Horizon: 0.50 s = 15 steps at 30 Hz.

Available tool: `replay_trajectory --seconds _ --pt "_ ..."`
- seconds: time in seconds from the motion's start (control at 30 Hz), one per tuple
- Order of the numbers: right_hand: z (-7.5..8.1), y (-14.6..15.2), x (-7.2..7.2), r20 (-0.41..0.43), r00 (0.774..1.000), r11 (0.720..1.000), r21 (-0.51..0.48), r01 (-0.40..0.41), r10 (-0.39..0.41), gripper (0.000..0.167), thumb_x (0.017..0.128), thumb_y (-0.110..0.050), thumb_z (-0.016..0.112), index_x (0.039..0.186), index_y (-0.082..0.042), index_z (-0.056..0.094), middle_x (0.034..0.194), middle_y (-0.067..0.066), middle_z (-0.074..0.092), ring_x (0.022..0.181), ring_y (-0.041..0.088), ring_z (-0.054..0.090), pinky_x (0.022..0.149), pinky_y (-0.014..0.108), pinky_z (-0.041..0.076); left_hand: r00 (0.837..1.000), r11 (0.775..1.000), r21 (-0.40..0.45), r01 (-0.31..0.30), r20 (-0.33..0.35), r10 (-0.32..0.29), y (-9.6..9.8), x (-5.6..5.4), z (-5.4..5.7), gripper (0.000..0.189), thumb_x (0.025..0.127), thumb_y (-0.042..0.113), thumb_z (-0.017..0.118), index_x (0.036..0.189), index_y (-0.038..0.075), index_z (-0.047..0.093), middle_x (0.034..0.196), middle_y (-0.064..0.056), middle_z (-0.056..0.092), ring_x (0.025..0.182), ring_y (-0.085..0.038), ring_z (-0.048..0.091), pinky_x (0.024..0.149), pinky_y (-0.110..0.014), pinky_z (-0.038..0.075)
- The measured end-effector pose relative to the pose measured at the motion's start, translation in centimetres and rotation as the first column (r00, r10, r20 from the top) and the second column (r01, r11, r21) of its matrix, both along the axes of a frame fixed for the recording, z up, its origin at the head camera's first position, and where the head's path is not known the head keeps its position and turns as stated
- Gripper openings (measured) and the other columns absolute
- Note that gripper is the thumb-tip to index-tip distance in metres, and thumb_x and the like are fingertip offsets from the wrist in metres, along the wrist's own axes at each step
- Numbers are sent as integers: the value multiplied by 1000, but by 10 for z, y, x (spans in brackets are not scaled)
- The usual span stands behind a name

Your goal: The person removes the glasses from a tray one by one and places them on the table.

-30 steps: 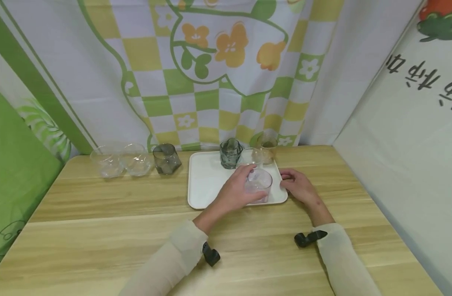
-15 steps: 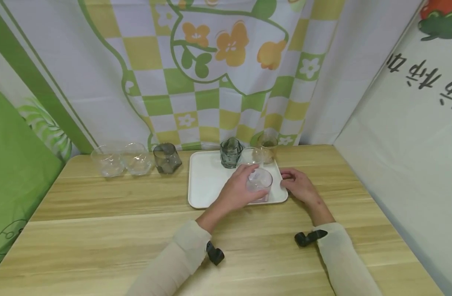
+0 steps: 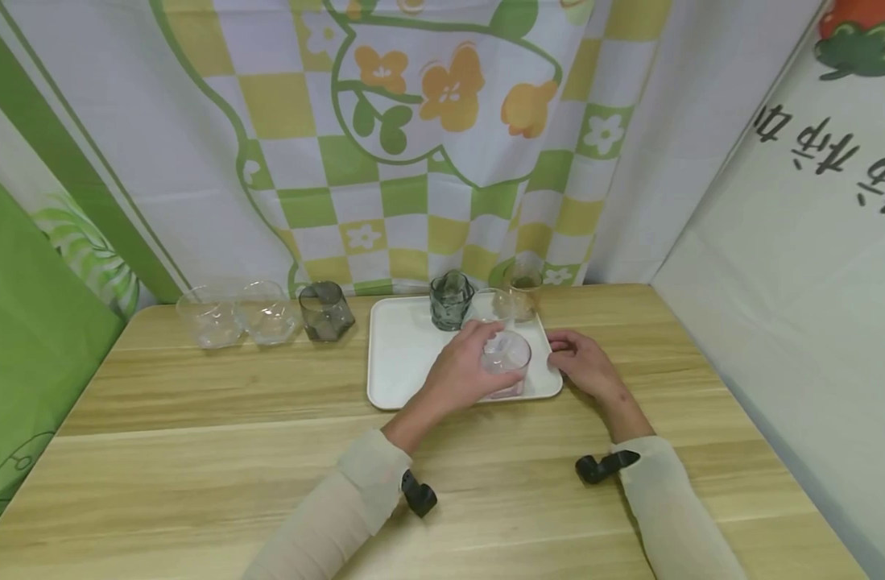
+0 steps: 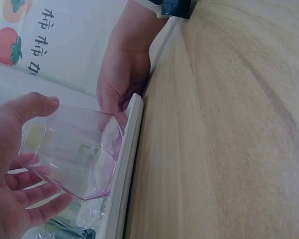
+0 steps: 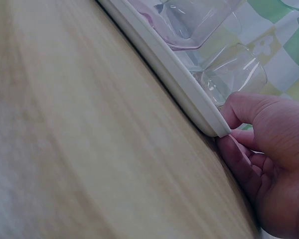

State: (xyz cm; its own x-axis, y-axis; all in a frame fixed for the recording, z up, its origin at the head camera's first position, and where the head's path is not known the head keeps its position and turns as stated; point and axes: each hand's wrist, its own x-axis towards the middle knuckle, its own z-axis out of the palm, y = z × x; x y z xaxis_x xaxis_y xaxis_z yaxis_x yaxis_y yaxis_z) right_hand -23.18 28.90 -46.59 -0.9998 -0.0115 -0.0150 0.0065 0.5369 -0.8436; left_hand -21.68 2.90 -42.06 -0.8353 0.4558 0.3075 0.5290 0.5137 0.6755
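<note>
A pale pink-tinted drinking glass (image 3: pixel 510 370) stands upright on the front right part of a white tray (image 3: pixel 399 362). My left hand (image 3: pixel 460 370) holds this glass from the left, thumb on the near side and fingers round the far side. The left wrist view shows the glass (image 4: pixel 79 149) with its base down at the tray. At the tray's right edge, my right hand (image 3: pixel 585 366) pinches the rim; in the right wrist view the thumb lies above the tray (image 5: pixel 189 89) and the fingers sit under its corner.
Behind on the tray stand a dark grey-green glass (image 3: pixel 452 302), a clear glass (image 3: pixel 491 304) and an amber-tinted glass (image 3: pixel 525 296). Left of the tray, two clear glasses (image 3: pixel 217 326) and a smoky grey glass (image 3: pixel 326 312) line the wooden table (image 3: pixel 268 467). A patterned curtain (image 3: pixel 442 185) hangs behind.
</note>
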Motion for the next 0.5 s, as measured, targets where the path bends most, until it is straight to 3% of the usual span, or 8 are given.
replay_trajectory --seconds 0.3,0.5 --pt "0 -1 1 4 1000 1000 5 4 -4 47 91 -4 64 137 5 58 123 22 63 103 27 63 82 25 50 1000 1000 9 -23 -17 23 -2 4 8 72 81 46 85 137 8 61 121 -11 61 103 -23 63 87 -41 54" --pt "0 -1 0 10 1000 1000 21 12 -12 47 92 -6 64 138 4 59 123 21 63 104 27 63 85 27 49 999 999 42 -27 -19 28 -7 6 14 71 78 43 88 133 7 61 119 -11 62 104 -27 64 87 -42 55"
